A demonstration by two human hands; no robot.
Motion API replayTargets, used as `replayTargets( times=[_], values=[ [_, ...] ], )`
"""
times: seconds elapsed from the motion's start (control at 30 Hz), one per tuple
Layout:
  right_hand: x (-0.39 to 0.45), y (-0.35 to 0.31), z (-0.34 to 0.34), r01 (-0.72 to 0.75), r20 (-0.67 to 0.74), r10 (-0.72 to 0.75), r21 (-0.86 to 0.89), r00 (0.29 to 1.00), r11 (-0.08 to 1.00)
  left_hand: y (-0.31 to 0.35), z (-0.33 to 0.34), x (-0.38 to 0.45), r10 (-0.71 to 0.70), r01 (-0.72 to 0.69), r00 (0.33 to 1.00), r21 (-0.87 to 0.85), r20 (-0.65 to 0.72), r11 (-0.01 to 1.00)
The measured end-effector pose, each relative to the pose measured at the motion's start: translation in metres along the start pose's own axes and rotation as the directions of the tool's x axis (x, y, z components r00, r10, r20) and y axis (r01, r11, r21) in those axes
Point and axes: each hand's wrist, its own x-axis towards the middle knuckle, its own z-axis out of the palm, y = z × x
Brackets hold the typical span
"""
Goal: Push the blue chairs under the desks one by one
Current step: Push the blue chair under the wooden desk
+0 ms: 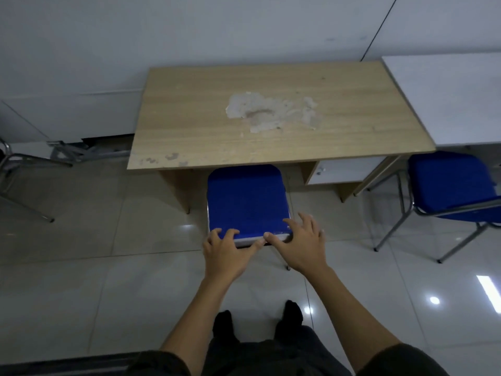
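A blue chair (245,202) stands in front of me, its far part tucked under the front edge of a wooden desk (189,118) with a worn, peeling top. My left hand (226,253) curls its fingers over the left end of the chair's near edge. On the right end rests my right hand (303,245), fingers spread over the blue padding and thumb along the edge. A second blue chair (450,183) with metal legs stands at the right, partly under a white desk (450,99).
The desks stand against a white wall. A white drawer unit (341,169) hangs under the wooden desk's right side. A bare metal chair frame (16,169) stands at the left edge. Glossy floor tiles surround my feet (257,324).
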Motion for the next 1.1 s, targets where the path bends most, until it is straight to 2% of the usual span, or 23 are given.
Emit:
replayTargets(
  times=[0.1,0.23,0.37,0.57,0.73,0.87,1.1],
  values=[
    [-0.011,0.019,-0.004,-0.109,0.064,0.102,0.133,0.993,0.985,-0.002,0.002,-0.001,-0.063,0.060,0.997,-0.055,-0.048,0.997],
    [-0.013,0.028,-0.001,-0.089,0.126,0.046,0.365,0.991,0.927,-0.014,0.004,0.001,-0.158,0.145,0.987,-0.280,-0.025,0.949],
    [0.000,0.026,-0.001,-0.083,0.138,0.019,0.471,0.990,0.878,-0.013,0.004,0.014,-0.130,0.122,0.991,-0.304,-0.008,0.945],
    [0.039,0.012,-0.003,-0.067,0.132,-0.002,0.516,0.991,0.854,-0.004,-0.011,0.051,-0.095,0.079,0.995,-0.288,-0.043,0.954],
    [0.092,-0.006,-0.013,-0.081,0.163,-0.003,0.503,0.987,0.861,0.020,-0.032,0.094,-0.091,0.073,0.994,-0.262,-0.057,0.962],
    [0.133,-0.023,-0.017,-0.084,0.133,0.022,0.485,0.991,0.870,0.033,-0.047,0.133,-0.091,0.068,0.993,-0.271,-0.073,0.960],
    [0.185,-0.051,-0.018,-0.127,0.159,0.059,0.459,0.986,0.879,0.045,-0.076,0.190,-0.080,0.067,0.996,-0.260,-0.039,0.963]
  ],
)
